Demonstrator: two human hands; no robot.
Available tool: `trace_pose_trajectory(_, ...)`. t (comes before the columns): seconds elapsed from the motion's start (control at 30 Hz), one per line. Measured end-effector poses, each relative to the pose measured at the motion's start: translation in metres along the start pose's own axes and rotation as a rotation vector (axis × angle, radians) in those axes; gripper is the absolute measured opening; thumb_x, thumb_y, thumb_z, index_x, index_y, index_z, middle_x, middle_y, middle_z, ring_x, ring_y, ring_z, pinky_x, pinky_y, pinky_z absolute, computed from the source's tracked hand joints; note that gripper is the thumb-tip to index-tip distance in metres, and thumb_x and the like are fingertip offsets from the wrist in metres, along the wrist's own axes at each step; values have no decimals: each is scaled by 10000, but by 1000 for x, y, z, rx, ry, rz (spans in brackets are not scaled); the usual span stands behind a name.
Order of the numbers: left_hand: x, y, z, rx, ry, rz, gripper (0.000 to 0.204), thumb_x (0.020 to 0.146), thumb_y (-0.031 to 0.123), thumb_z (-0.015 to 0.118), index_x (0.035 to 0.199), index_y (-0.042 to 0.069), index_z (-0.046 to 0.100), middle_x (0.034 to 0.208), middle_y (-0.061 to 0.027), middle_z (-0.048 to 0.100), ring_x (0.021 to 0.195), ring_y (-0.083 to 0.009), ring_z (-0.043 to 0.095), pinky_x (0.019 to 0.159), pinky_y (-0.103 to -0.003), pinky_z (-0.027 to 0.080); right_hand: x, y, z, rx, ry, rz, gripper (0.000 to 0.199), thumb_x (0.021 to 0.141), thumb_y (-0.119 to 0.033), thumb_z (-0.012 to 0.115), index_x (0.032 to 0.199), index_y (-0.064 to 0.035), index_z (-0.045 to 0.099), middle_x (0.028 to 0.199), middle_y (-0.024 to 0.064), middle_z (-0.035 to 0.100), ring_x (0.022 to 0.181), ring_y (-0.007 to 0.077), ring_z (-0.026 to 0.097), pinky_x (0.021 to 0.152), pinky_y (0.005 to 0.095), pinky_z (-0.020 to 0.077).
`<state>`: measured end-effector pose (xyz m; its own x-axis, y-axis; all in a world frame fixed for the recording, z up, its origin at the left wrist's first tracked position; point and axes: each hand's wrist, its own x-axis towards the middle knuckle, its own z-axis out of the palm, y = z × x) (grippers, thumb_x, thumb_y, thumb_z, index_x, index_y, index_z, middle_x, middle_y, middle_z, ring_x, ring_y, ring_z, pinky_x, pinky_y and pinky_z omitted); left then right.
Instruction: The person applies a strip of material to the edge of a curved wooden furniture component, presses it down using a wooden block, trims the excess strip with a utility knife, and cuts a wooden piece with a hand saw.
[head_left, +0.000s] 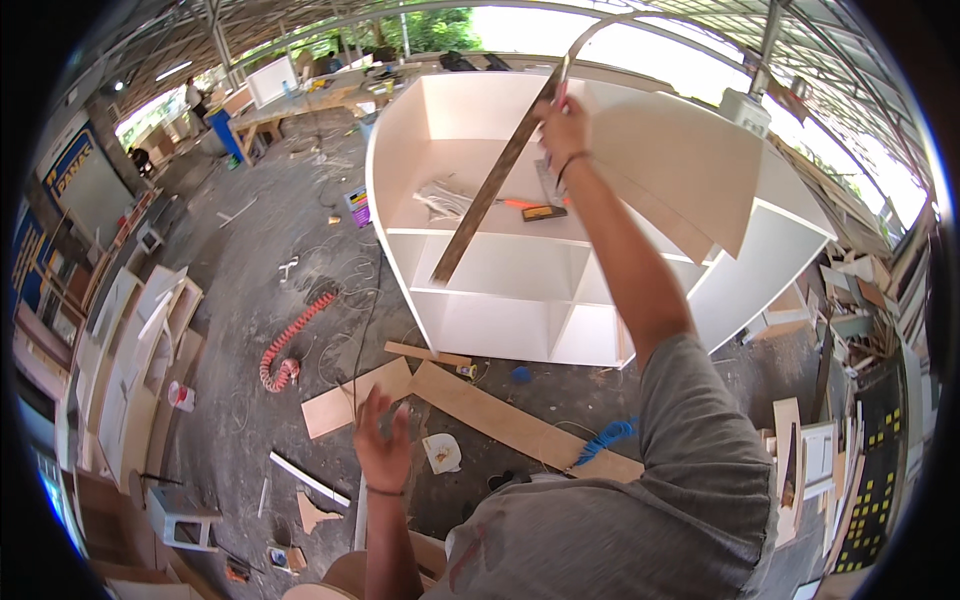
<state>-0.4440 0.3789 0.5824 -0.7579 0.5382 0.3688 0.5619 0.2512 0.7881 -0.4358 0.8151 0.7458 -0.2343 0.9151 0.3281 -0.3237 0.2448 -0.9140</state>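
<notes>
Out in front, my right hand (563,130) is raised over a large white cabinet (500,325), its fingers closed round a long, flexible brown strip (490,190). One end slants down to the cabinet's front compartments, and the rest arches up and away past my hand. Something small and pinkish shows at the fingers, too small to name. Lower left, my left hand (383,445) hovers above the floor, fingers apart and holding nothing. Inside the cabinet lie an orange-handled tool (543,212) with a dark and yellow head, and a bundle of pale strips (443,198).
A thin brown sheet (680,165) leans over the cabinet's right part. On the floor are wooden boards (520,420), a red coiled hose (285,345), a blue coiled hose (605,440) and loose cables. Scrap panels (860,300) stack up at right; a workbench (300,108) stands far left.
</notes>
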Motion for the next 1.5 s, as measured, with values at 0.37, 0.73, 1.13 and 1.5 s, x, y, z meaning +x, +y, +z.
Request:
trace_pose_trajectory(0.37,-204,-170,-15,-90,56,-782,355,862,176,583,1105,-82,556,902,-126,621,802,-177,592,743,-291,481,131,-13,-207,-371,284,298,192,733,-215,582,611,-121,468,472,9,393,347,134,334,327,305,268)
trace_pose_trajectory(0.73,-230,-191,-12,-25,109,-852,348,851,160,544,1098,-84,548,909,-116,615,811,-174,588,755,-283,473,149,23,-286,-417,102,411,226,745,-219,579,578,-131,455,455,20,432,353,176,398,355,303,357)
trace_pose_trajectory(1.13,-247,-164,-11,-19,135,-871,323,862,209,585,1047,-54,557,899,-83,601,812,-157,551,751,-287,462,164,34,-295,-805,145,264,194,712,-216,627,623,-66,542,525,48,470,402,176,447,377,325,372)
trace_pose_trajectory(1.5,-242,-138,-1,19,191,-932,226,844,201,608,953,3,588,799,-62,616,735,-137,564,677,-291,482,223,61,-288,-1861,-4,-189,305,793,-257,594,998,-39,649,897,104,656,805,223,628,646,360,502)
